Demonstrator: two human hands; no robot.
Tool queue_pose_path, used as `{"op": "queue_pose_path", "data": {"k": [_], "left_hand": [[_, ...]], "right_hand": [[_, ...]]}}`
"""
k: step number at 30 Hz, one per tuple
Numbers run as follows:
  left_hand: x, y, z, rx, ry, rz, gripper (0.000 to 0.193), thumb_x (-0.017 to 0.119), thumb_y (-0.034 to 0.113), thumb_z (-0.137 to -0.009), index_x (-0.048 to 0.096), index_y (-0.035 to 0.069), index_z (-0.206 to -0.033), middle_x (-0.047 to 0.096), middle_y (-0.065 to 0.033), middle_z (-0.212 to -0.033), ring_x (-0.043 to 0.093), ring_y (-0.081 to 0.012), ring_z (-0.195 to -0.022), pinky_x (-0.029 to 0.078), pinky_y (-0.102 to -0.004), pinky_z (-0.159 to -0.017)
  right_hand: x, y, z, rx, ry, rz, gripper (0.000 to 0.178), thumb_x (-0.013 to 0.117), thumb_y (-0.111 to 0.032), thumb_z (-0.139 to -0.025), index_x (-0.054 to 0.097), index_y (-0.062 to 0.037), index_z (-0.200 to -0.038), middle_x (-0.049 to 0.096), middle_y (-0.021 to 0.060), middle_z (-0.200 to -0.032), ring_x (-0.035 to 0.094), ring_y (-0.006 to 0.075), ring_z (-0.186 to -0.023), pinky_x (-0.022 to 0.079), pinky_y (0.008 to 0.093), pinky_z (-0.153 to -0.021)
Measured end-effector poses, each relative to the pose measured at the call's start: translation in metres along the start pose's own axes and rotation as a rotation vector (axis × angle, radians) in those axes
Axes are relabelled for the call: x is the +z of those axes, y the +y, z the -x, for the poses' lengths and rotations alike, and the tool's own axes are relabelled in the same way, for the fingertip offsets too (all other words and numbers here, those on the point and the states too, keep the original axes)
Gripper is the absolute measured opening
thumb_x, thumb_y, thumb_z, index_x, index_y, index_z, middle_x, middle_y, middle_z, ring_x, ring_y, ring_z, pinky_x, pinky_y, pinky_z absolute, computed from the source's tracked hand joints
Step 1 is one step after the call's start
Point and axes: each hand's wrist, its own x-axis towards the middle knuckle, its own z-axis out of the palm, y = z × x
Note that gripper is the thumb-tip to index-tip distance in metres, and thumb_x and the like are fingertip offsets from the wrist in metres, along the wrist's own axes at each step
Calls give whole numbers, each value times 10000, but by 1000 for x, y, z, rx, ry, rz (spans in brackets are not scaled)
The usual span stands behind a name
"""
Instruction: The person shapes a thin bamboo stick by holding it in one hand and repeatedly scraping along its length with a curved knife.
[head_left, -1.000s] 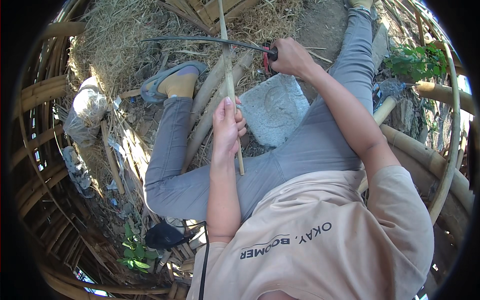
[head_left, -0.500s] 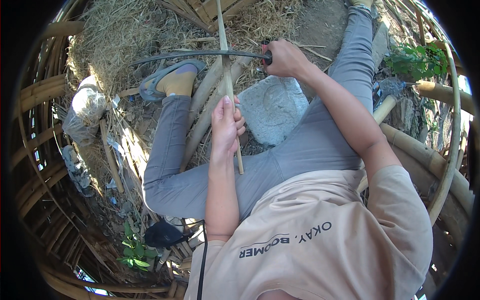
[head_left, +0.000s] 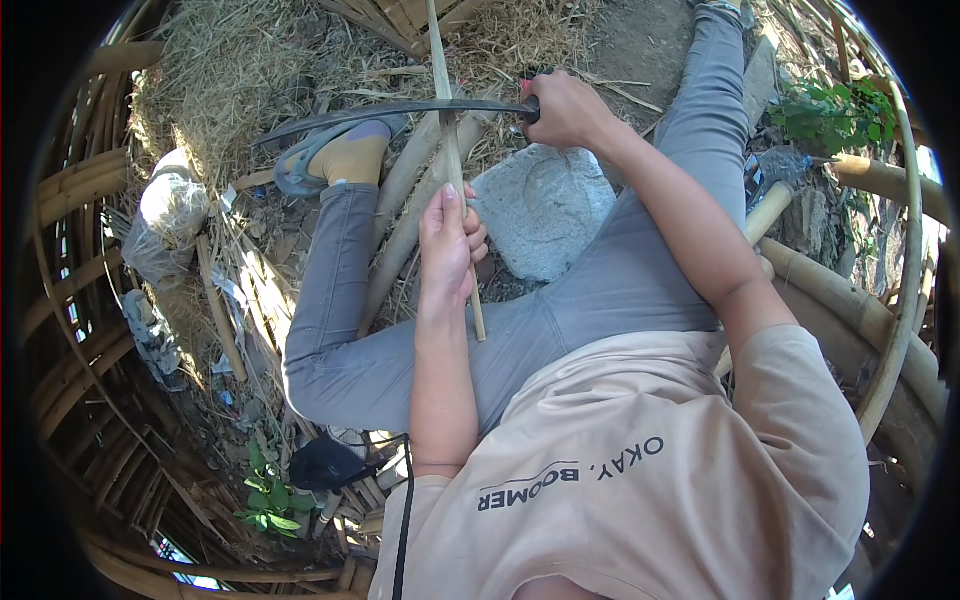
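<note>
A long pale bamboo strip (head_left: 437, 55) runs from the far edge of the view down over my left thigh. My left hand (head_left: 450, 240) is closed around its lower part, thumb along the top. My right hand (head_left: 572, 112) grips the dark handle of a machete (head_left: 370, 109), whose slightly curved blade points left. The blade crosses the strip beyond my left hand, apparently against it. A bit of red shows by the right hand's fingers.
A pale stone block (head_left: 545, 215) with a shallow hollow lies between my legs, beside wooden poles (head_left: 405, 245). Left are straw (head_left: 220, 80) and a plastic-wrapped bundle (head_left: 165, 215). A plastic bottle (head_left: 783, 165) and thick bamboo poles (head_left: 850, 300) lie right. A black cap-like thing (head_left: 328, 465) sits near my left elbow.
The machete's tip has dipped slightly toward me, so the blade tilts a little more. Both hands keep their grips; the whole view has shifted slightly.
</note>
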Motion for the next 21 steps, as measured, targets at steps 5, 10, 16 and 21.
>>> {"op": "queue_pose_path", "data": {"k": [5, 10, 16, 21], "left_hand": [[-2, -1, 0, 8, -15, 8, 291, 378, 357, -1091, 519, 115, -1011, 303, 83, -589, 241, -10, -444, 173, -207, -388], [-2, -1, 2, -9, -17, 31, 286, 380, 359, -1090, 515, 118, -1018, 293, 86, -592, 239, -8, -444, 172, -203, -391], [-3, -4, 0, -6, -58, 58, 268, 399, 362, -1085, 514, 126, -1033, 290, 88, -606, 227, -8, -454, 170, -197, -397], [-3, -4, 1, -56, -62, 132, 253, 405, 356, -1083, 515, 131, -1047, 276, 93, -622, 211, -10, -468, 164, -195, -406]], "right_hand": [[-3, 3, -5, 65, 4, -83, 243, 704, -192, -691, 716, 14, -818, 669, 260, -758, 678, 398, -758, 550, 462, -742], [5, -5, 4, -4, -52, -55, 232, 684, -169, -679, 717, 19, -810, 665, 262, -743, 675, 408, -757, 550, 462, -731], [5, 15, -14, 105, 24, -115, 230, 695, -175, -654, 714, 10, -789, 651, 257, -710, 676, 389, -731, 547, 461, -707], [8, 9, -2, 17, 15, -118, 258, 719, -195, -628, 726, -6, -804, 677, 227, -730, 678, 377, -726, 545, 461, -701]]}}
